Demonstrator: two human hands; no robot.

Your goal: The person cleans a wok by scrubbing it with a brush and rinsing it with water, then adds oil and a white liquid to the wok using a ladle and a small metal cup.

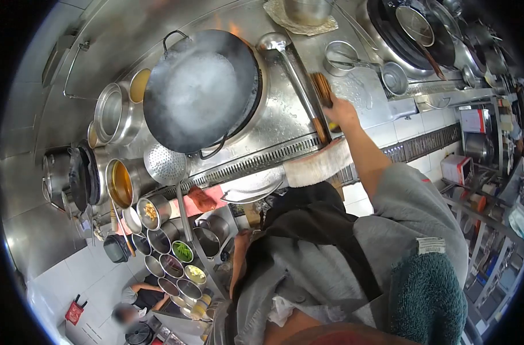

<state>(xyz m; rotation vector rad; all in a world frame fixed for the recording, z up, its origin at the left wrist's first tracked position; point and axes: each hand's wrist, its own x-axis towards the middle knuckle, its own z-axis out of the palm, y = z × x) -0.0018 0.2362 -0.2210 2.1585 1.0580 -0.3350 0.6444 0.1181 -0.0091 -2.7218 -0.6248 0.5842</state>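
My right hand (341, 113) is closed around a bamboo wok brush (321, 87), its bristles pointing away from me over the steel counter. Just left of it lies a long ladle (299, 86) with a wooden handle. My left hand (242, 237) hangs low beside my apron, close to a steel pot (207, 241); its fingers are too small and partly hidden to read. A large black wok (184, 118) sits on the burner with steaming, whitish liquid in it, and flame shows behind its rim.
At the left stand a perforated skimmer (165, 164), a pot of amber liquid (119, 183) and several ingredient containers (182, 251). A folded cloth (319, 164) lies on the front edge. Stacked woks (380, 46) stand far right. Another person (150, 296) is at lower left.
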